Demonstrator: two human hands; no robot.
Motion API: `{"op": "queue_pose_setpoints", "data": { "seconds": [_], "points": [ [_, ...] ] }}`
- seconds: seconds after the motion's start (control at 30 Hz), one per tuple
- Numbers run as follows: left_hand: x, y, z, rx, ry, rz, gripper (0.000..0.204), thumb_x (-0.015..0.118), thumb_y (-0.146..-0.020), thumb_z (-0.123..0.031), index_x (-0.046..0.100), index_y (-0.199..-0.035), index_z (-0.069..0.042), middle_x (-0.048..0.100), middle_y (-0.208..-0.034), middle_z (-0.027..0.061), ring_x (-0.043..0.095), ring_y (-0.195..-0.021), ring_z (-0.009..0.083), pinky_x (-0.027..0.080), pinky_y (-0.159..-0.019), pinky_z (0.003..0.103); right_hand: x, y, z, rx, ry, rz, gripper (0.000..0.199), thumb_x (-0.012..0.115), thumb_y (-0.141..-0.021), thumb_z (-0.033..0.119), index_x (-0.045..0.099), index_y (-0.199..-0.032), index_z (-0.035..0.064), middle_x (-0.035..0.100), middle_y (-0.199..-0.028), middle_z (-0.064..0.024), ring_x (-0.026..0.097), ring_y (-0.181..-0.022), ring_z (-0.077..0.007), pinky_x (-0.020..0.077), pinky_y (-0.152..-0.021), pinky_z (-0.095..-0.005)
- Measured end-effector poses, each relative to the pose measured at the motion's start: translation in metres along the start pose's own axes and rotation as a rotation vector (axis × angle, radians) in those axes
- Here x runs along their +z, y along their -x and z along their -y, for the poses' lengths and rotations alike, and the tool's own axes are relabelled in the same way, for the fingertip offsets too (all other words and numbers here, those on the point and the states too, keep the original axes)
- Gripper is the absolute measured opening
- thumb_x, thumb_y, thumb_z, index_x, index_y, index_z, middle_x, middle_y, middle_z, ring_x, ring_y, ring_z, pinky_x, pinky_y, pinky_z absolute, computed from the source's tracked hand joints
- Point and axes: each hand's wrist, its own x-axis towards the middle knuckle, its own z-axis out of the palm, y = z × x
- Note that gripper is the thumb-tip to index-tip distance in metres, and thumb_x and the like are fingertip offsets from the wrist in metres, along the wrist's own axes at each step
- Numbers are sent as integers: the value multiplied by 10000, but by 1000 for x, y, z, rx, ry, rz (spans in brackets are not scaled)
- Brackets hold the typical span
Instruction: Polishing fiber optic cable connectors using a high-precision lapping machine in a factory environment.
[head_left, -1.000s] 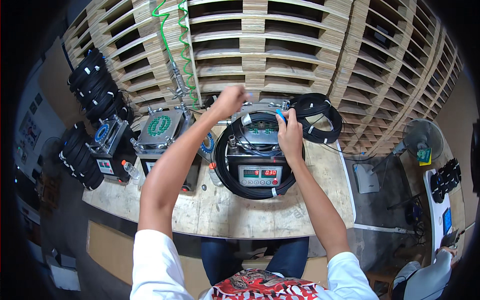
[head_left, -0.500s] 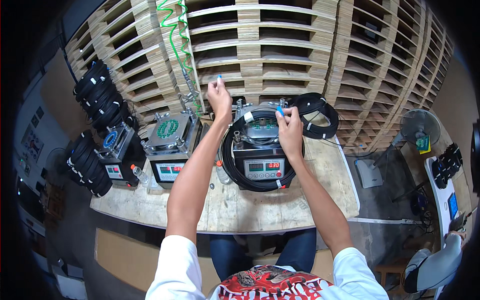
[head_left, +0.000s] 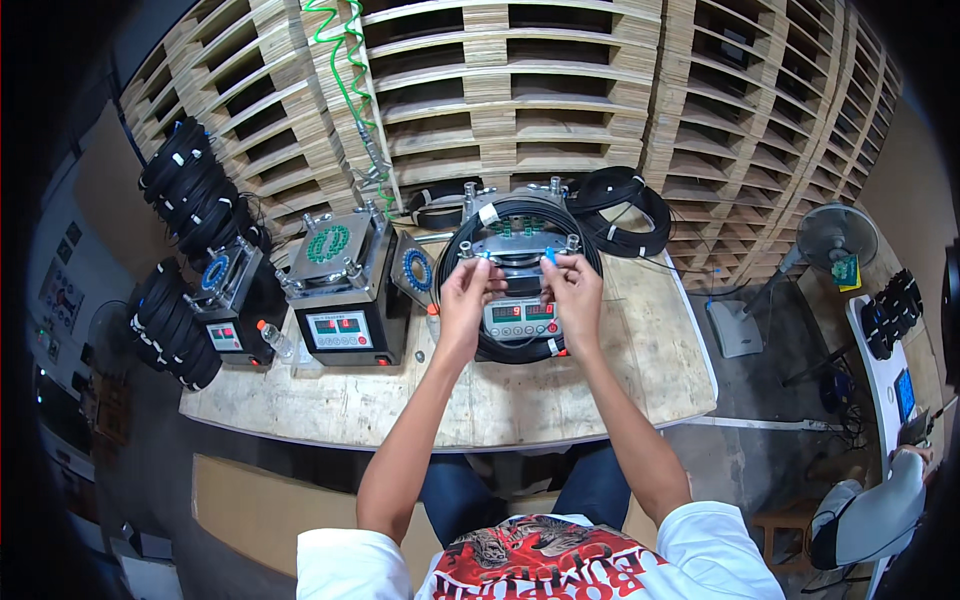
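Note:
A coil of black cable (head_left: 515, 354) with white ties rings the right-hand benchtop machine (head_left: 540, 329), which has a metal top and a lit red display. In front of that machine, my left hand (head_left: 466, 305) pinches one small blue-tipped cable end (head_left: 487, 255). Level with it, my right hand (head_left: 577, 297) pinches another blue-tipped cable end (head_left: 549, 257). The two ends point upward, a short gap apart. My fingers partly cover both ends, and thin cable shows between my hands.
Left of my hands stand a middle machine (head_left: 343, 346) with a green ring on top and a far-left machine (head_left: 224, 335). Black cable coils (head_left: 172, 335) pile up beside them. More coils (head_left: 640, 242) lie right. Wooden pallets (head_left: 560, 88) rise behind; a co-worker's arm (head_left: 880, 510) shows at right.
My left hand has come down and right from high beside the machine, its blue tip now near the other. My right hand has lowered slightly. The right-hand machine's display reading has changed.

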Motion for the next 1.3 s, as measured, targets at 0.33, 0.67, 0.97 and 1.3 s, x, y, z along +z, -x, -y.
{"op": "queue_pose_setpoints", "data": {
  "seconds": [0.33, 0.67, 0.97, 1.3],
  "points": [
    [-39, -10, 26, 210, -196, -343, 360, 490, -1075, -285, 657, -1263, -27, 562, -772, -58, 379, -586, 24, 300, -510, 215, -50, -14, -3, -130, 158, -169, 275, 472, -1062, 120, 606, -1291, 43, 510, -799, 44, 355, -588, -30, 309, -509, -228],
    [-73, -4, 43, 443, -921, -431, 257, 567, -1018, -193, 694, -1142, -8, 592, -1233, 220, 618, -994, 284, 489, -850, 376, -111, -37, -43, -118, 776, -39, 353, 524, -1036, 126, 608, -1372, 59, 655, -1192, -87, 617, -896, -116, 491, -805, -246],
    [-85, 4, 47, 473, -976, -202, 402, 585, -1000, -162, 543, -1350, 30, 583, -1285, 303, 581, -1165, 464, 489, -944, 462, -105, -22, -36, -166, 486, 219, 624, 621, -974, 152, 374, -1543, 83, 445, -1535, -160, 465, -1375, -227, 341, -1130, -320],
    [-76, -11, 34, 341, -1220, -141, 732, 680, -918, -180, 289, -1489, 60, 603, -1141, 350, 607, -1046, 505, 502, -897, 496, -112, -26, -42, -158, 448, 305, 800, 624, -876, -17, 280, -1586, 112, 424, -1554, -118, 464, -1350, -182, 387, -1085, -299]
  ]
}}
